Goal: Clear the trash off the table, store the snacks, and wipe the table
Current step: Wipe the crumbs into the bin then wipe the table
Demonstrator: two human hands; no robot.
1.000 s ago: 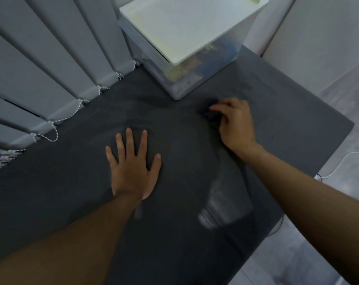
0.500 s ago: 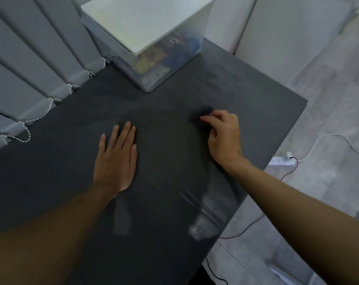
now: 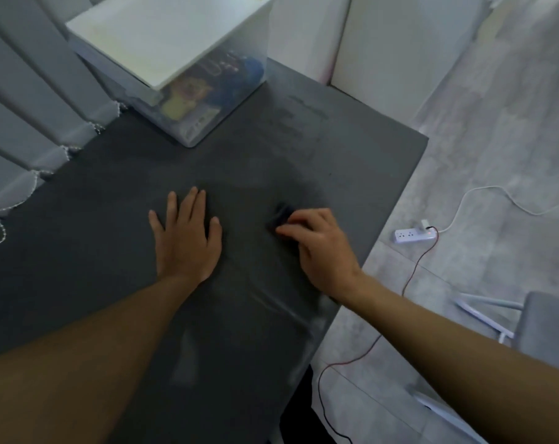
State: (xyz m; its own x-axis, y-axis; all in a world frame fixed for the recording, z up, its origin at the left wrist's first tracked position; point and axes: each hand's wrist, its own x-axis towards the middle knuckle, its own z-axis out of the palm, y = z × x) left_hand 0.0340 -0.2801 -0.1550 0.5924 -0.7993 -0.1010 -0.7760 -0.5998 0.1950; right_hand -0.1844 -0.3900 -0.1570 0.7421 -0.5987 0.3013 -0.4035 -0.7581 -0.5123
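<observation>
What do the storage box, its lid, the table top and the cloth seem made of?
Box: clear plastic, likely; colourful packets show through its wall.
Lid: opaque white plastic, probably; smooth, matte.
Table top: dark grey, matte, faint sheen with wipe streaks; laminate or painted board, unclear which.
Cloth under the right hand: dark, crumpled; fabric too blurred to tell.

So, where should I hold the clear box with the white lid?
Probably take the clear box by its two near walls, under the overhang of the white lid, coming in from left and right. It stands with a corner towards you, and the lid may sit loose, so avoid lifting by it.
</observation>
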